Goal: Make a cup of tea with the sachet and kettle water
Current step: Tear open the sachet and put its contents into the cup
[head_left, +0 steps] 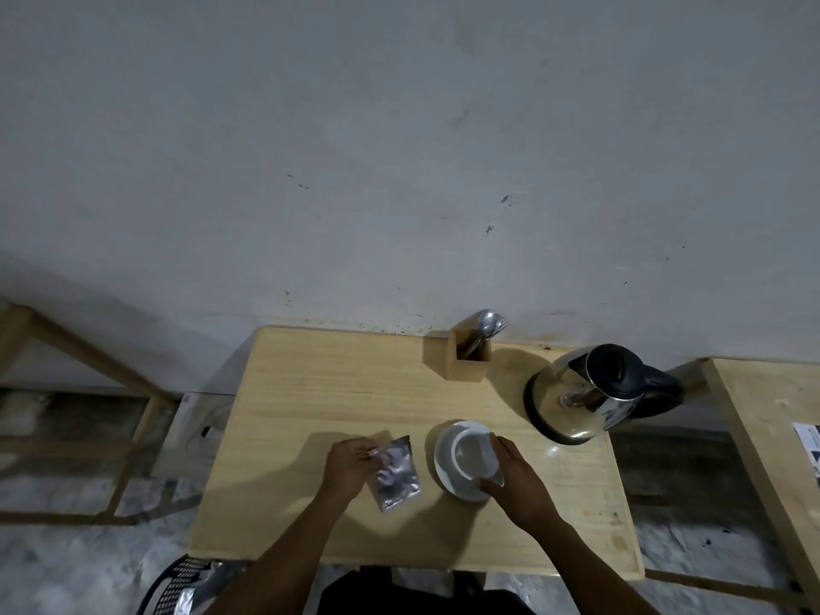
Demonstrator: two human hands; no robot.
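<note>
A silver foil sachet lies near the middle of the wooden table. My left hand pinches its upper left corner. To the right, a white cup stands on a white saucer. My right hand grips the cup's right side, fingers on the rim and thumb near the front. The cup looks empty. A steel kettle with a black lid and handle sits on its base at the back right.
A wooden holder with spoons and a fork stands by the wall, left of the kettle. A second wooden table is at the right. A black perforated chair back shows at the lower left.
</note>
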